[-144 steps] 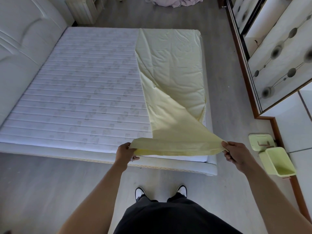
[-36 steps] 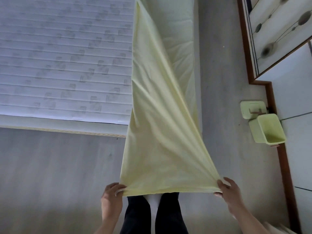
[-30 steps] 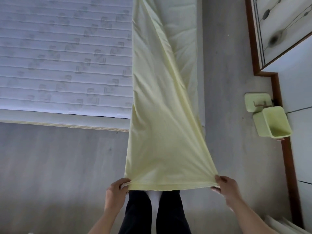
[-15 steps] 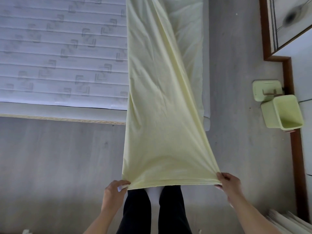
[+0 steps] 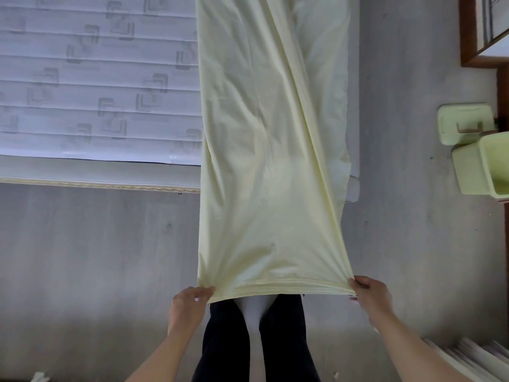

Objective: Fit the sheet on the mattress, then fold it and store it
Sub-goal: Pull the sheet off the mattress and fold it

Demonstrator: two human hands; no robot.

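Left hand [image 5: 187, 306] and right hand [image 5: 370, 299] pinching the near corners of the sheet [image 5: 264, 175], stretched taut off the mattress [image 5: 96, 78] over grey floor [image 5: 96, 257]; green bin [image 5: 484, 166] at right.

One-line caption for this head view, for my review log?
Both hands, left hand and right hand, grip the near edge of a folded pale-yellow sheet, stretched from the mattress over the floor.

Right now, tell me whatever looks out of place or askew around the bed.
The pale green bin by the cabinet has its lid off, lying beside it on the floor. A small white scrap lies on the floor at lower left. The yellow sheet, held taut, looks fine.
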